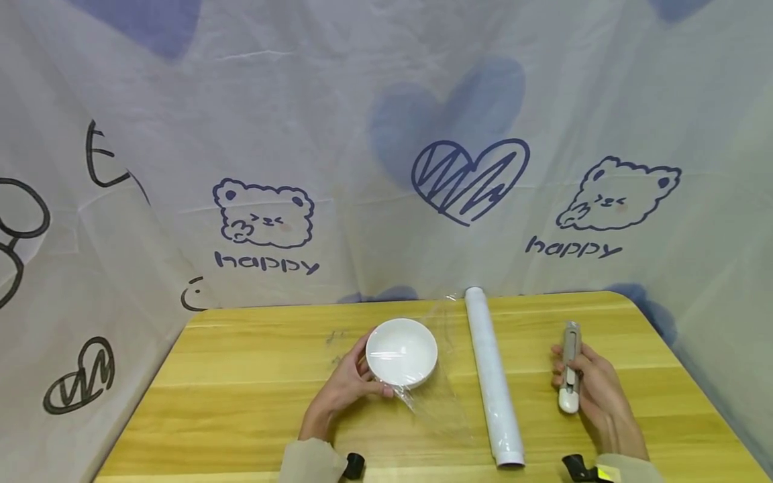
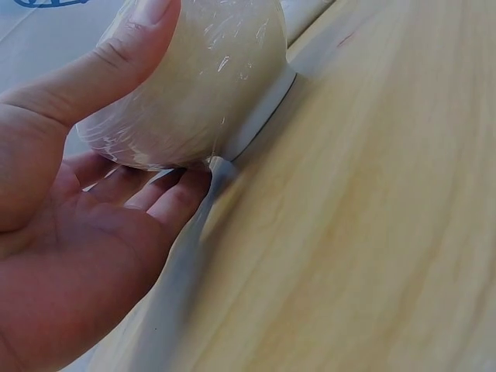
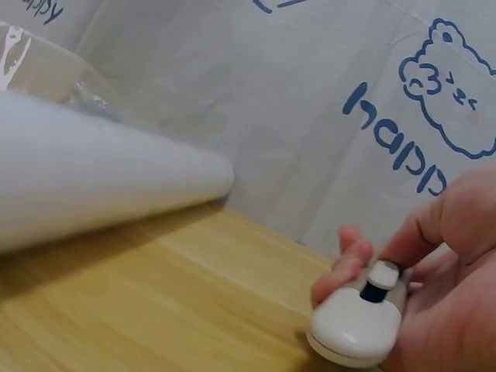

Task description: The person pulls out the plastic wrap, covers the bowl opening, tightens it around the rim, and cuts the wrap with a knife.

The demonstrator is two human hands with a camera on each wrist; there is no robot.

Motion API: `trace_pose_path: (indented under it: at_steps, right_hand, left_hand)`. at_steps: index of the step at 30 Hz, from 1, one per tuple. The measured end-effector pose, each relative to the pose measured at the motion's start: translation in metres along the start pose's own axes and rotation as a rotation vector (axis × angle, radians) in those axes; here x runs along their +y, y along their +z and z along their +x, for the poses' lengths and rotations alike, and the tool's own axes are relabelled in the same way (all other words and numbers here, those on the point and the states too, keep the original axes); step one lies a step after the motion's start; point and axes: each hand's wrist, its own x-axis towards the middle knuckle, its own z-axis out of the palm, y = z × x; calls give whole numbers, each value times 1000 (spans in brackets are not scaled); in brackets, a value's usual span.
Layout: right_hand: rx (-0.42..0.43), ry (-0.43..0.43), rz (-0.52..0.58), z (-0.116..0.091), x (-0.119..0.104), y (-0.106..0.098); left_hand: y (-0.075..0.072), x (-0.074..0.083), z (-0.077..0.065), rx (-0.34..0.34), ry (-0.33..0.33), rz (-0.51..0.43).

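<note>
My left hand (image 1: 345, 387) holds a white bowl (image 1: 403, 359) at its left side, the thumb along the near edge and the other fingers around the far side. Clear plastic wrap (image 1: 439, 397) covers the bowl, and its loose edges spread onto the table at the right. Up close in the left wrist view, the wrap clings in creases to the bowl's side (image 2: 225, 70). On the right, my right hand (image 1: 598, 394) grips a grey and white utility knife (image 1: 570, 372), with the thumb against its slider. The knife's rounded white end (image 3: 356, 325) points toward me.
A long white roll of plastic wrap (image 1: 494, 382) lies lengthwise on the wooden table (image 1: 241, 389), between the bowl and the knife. Behind the table's far edge hangs a pale cloth (image 1: 356, 241) printed with bears and hearts.
</note>
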Motion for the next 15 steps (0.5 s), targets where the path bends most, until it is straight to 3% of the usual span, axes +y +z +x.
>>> trace_pose_path:
  at_steps: [10,15]
  right_hand:
    - [-54,-52,33,-1,1,-7]
    - [-1,-36,-82,1,2,-5]
  left_hand:
    - [1,4,2,10,-26,-8]
    - [1,3,0,-2,-16,-19]
